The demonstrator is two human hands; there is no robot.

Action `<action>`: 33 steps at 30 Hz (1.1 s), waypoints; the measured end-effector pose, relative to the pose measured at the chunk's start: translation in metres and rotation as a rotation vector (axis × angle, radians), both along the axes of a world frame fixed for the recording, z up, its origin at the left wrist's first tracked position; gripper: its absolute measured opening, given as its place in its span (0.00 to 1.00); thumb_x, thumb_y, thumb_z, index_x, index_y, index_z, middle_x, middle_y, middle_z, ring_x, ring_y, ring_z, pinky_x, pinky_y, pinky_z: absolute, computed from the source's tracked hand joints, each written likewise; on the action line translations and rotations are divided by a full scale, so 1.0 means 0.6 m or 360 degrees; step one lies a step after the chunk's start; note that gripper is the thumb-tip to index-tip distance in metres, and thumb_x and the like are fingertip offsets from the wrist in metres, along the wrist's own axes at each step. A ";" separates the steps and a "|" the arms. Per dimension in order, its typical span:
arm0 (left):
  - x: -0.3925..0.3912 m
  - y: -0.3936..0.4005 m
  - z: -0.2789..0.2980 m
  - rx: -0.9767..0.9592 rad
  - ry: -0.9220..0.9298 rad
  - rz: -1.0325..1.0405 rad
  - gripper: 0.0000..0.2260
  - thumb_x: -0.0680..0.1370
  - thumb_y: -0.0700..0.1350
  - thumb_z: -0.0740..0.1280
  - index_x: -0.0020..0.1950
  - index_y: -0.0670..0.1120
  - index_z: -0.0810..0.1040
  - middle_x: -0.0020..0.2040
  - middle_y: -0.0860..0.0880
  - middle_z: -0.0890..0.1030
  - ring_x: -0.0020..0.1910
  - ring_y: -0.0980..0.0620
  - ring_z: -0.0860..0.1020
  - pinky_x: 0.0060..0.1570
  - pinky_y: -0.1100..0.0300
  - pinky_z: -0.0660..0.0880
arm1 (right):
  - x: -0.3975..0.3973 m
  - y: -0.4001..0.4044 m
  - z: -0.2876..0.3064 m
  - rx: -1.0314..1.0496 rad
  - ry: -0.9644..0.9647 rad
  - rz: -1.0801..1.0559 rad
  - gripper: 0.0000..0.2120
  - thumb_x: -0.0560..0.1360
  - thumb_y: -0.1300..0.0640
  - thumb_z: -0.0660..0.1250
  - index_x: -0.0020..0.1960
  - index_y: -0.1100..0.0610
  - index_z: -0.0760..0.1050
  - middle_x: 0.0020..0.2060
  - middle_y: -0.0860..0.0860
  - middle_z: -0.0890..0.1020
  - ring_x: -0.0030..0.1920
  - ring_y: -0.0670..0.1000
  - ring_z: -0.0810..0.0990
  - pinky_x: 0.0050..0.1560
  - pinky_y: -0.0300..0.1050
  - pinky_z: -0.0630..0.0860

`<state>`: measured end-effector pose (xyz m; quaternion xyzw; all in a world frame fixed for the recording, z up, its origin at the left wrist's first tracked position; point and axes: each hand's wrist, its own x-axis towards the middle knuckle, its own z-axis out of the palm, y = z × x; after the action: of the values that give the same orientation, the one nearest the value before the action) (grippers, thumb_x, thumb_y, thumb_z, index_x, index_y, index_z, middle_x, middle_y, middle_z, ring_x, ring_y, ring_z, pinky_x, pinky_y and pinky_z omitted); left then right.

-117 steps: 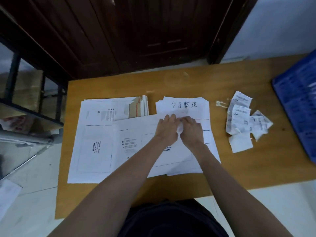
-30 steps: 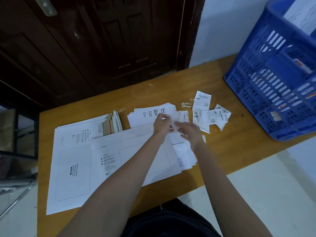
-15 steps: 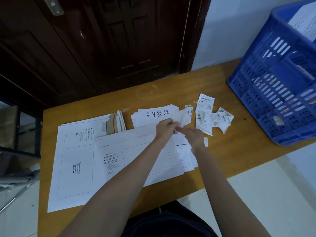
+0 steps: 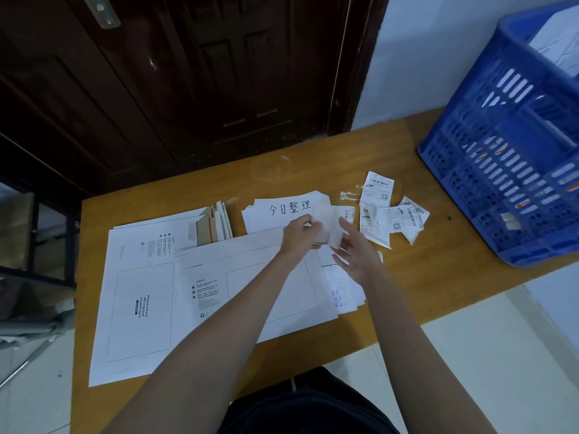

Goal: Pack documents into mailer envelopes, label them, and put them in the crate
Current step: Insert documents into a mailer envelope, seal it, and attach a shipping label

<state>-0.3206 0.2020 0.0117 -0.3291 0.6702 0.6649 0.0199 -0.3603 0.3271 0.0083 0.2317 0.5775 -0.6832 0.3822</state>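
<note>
My left hand (image 4: 297,236) pinches a small white label (image 4: 332,222) just above the top right corner of a flat white mailer envelope (image 4: 266,283). My right hand (image 4: 355,250) is beside the label with its fingers spread, touching the label's lower edge. A stack of documents (image 4: 282,211) with handwritten characters lies behind my hands, and more sheets (image 4: 341,292) stick out under the mailer's right side. Loose printed shipping labels (image 4: 385,214) lie to the right. The blue plastic crate (image 4: 507,158) stands at the table's right end, with white packets showing inside.
A second flat mailer (image 4: 141,296) lies at the left of the wooden table (image 4: 438,270). Several folded cardboard mailers (image 4: 213,223) stand stacked behind it. A dark wooden door (image 4: 219,73) is behind the table, and a metal shelf (image 4: 37,239) is at the left.
The label has come up off the mailer between my hands. My right hand has opened from a pinch and its fingers have spread. The view has shifted slightly.
</note>
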 end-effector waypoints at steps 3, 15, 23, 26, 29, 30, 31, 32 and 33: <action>0.000 0.000 0.000 0.0033 -0.0118 -0.0053 0.06 0.75 0.42 0.64 0.38 0.44 0.75 0.43 0.44 0.78 0.41 0.47 0.79 0.43 0.52 0.80 | -0.003 -0.012 -0.001 0.0268 0.0169 -0.0076 0.09 0.72 0.53 0.73 0.45 0.56 0.76 0.45 0.52 0.81 0.45 0.49 0.80 0.48 0.43 0.77; -0.004 -0.008 -0.007 -0.0147 -0.0006 -0.0013 0.09 0.78 0.44 0.65 0.39 0.43 0.74 0.37 0.51 0.74 0.37 0.53 0.70 0.38 0.59 0.64 | 0.007 -0.021 -0.006 0.0294 0.0493 0.0003 0.08 0.71 0.62 0.73 0.46 0.65 0.77 0.42 0.53 0.81 0.46 0.53 0.79 0.58 0.49 0.75; 0.003 -0.023 -0.008 0.0154 -0.0147 0.0207 0.15 0.80 0.45 0.62 0.64 0.41 0.75 0.60 0.45 0.76 0.61 0.44 0.74 0.60 0.48 0.75 | 0.010 -0.012 -0.004 -0.0182 0.0248 -0.0057 0.05 0.76 0.66 0.66 0.51 0.62 0.75 0.50 0.53 0.82 0.50 0.51 0.81 0.49 0.41 0.77; 0.006 -0.029 -0.009 0.0416 -0.0173 0.0372 0.17 0.80 0.43 0.63 0.69 0.42 0.70 0.63 0.47 0.71 0.60 0.46 0.74 0.48 0.53 0.79 | 0.012 -0.006 -0.005 -0.0323 0.0163 -0.0096 0.05 0.77 0.66 0.63 0.53 0.62 0.74 0.47 0.52 0.84 0.49 0.49 0.82 0.46 0.41 0.78; 0.011 -0.031 -0.009 0.0481 -0.0184 0.0427 0.13 0.80 0.42 0.62 0.65 0.44 0.71 0.64 0.46 0.70 0.56 0.46 0.75 0.45 0.55 0.79 | 0.013 -0.003 -0.003 -0.0357 0.0122 -0.0039 0.10 0.77 0.65 0.63 0.58 0.63 0.74 0.50 0.54 0.83 0.51 0.51 0.82 0.46 0.41 0.78; 0.013 -0.031 -0.010 0.0399 -0.0191 0.0412 0.14 0.81 0.43 0.61 0.66 0.44 0.71 0.63 0.46 0.70 0.56 0.45 0.74 0.45 0.54 0.79 | 0.012 -0.003 -0.002 -0.0335 0.0115 0.0006 0.12 0.77 0.65 0.63 0.60 0.64 0.73 0.52 0.55 0.82 0.53 0.52 0.81 0.47 0.41 0.78; 0.014 -0.030 -0.011 0.0263 -0.0201 0.0371 0.14 0.81 0.44 0.61 0.66 0.45 0.72 0.62 0.48 0.70 0.57 0.45 0.73 0.45 0.53 0.80 | 0.011 -0.004 -0.001 -0.0313 0.0111 0.0052 0.13 0.76 0.66 0.64 0.61 0.64 0.73 0.54 0.56 0.81 0.54 0.53 0.81 0.49 0.42 0.78; 0.015 -0.029 -0.011 0.0078 -0.0209 0.0302 0.13 0.81 0.45 0.60 0.65 0.45 0.72 0.61 0.49 0.70 0.58 0.45 0.71 0.46 0.53 0.80 | 0.011 -0.004 0.000 -0.0293 0.0103 0.0093 0.14 0.75 0.66 0.64 0.60 0.64 0.73 0.55 0.56 0.81 0.54 0.53 0.80 0.50 0.43 0.78; 0.017 -0.028 -0.012 -0.0117 -0.0226 0.0219 0.13 0.81 0.47 0.60 0.64 0.47 0.73 0.61 0.48 0.71 0.60 0.44 0.71 0.49 0.53 0.78 | 0.011 -0.005 0.000 -0.0277 0.0093 0.0124 0.13 0.74 0.66 0.65 0.59 0.63 0.75 0.55 0.56 0.80 0.54 0.54 0.80 0.52 0.43 0.77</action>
<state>-0.3103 0.1851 0.0045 -0.4211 0.6669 0.6147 0.0097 -0.3536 0.3243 0.0085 0.1549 0.5356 -0.7218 0.4101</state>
